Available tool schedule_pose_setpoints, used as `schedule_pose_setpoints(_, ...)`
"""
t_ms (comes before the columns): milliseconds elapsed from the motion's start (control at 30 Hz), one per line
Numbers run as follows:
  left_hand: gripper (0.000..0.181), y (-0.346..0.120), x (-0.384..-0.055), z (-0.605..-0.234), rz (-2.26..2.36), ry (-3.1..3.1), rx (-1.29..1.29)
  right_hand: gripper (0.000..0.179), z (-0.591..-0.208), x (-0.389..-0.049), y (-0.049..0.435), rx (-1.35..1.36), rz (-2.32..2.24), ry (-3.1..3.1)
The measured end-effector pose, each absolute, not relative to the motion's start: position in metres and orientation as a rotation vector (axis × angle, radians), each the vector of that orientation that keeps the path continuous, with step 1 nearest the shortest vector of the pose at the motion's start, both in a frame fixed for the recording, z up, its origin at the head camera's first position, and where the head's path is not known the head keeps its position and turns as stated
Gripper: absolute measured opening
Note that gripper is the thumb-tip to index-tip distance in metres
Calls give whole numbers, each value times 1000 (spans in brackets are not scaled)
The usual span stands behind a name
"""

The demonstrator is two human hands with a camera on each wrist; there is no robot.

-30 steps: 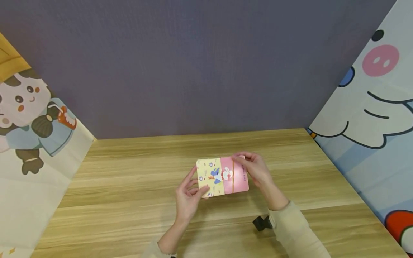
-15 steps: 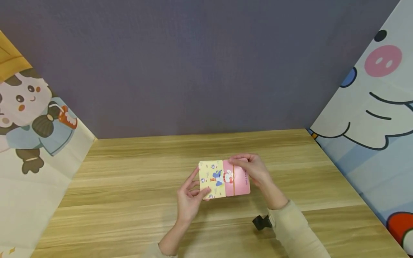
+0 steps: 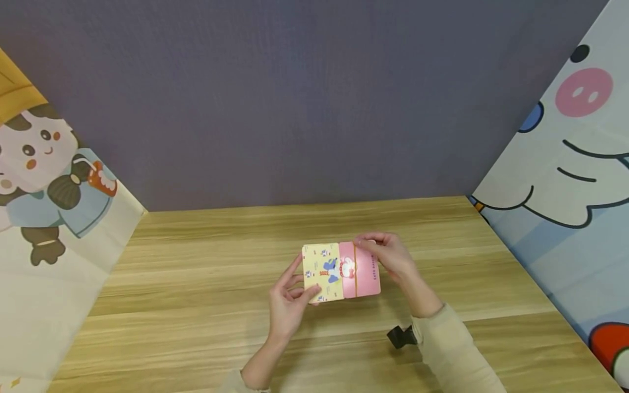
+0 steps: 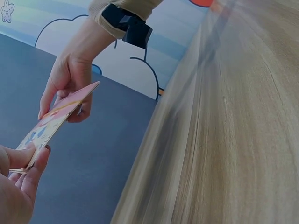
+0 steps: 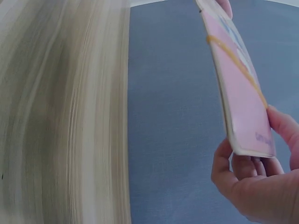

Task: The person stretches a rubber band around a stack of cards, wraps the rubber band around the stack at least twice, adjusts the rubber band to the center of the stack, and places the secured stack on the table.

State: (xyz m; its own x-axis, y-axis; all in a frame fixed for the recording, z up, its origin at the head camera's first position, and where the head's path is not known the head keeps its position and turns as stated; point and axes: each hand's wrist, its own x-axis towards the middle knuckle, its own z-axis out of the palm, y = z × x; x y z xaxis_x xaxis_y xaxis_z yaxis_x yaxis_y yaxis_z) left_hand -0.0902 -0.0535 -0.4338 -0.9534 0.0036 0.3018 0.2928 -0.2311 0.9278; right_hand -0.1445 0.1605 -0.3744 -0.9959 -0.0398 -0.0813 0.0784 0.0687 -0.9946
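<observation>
A small notebook (image 3: pixel 321 273) with a yellow and pink cartoon cover is held above the table, tilted. An orange-brown elastic band (image 3: pixel 355 281) runs across its pink part. My left hand (image 3: pixel 286 311) grips the notebook's lower left corner, thumb on the cover and fingers behind. At the upper right edge my right hand (image 3: pixel 390 256) pinches it. In the right wrist view the thumb of the right hand (image 5: pixel 261 186) touches the cover's edge by the end of the band (image 5: pixel 233 58), with the other fingers curled behind. The left wrist view shows the notebook (image 4: pixel 56 116) almost edge-on between both hands.
The wood-grain table (image 3: pixel 196 327) lies beneath the hands. A dark grey panel (image 3: pixel 304 109) rises behind it, with cartoon-printed sheets at the left (image 3: pixel 44 218) and right (image 3: pixel 555 185). A black wrist device (image 3: pixel 402 337) sticks out from the right sleeve.
The notebook has shifted slightly right and down. My right thumb and fingers slid left along its upper edge, then back right to beside the band. The left hand keeps its hold.
</observation>
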Motion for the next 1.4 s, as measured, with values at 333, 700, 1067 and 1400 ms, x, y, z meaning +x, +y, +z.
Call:
schedule_pose_setpoints(333, 65, -48, -90, -434, -2271, -1888, -397, 27, -374, -145, 153, 126, -2006, 2149)
schedule_pose_setpoints(700, 64, -53, -91, -431, -2304, -1853, -360, 41, -379, -146, 152, 81, -2055, 2138)
schedule_pose_setpoints(1067, 65, -61, -98, -432, -2272, -1805, -360, 41, -383, -133, 153, -5, -2100, 2119)
schedule_pose_setpoints(1400, 66, -62, -100, -423, -2274, -1763, -356, 42, -391, -121, 154, -18, -2139, 2056)
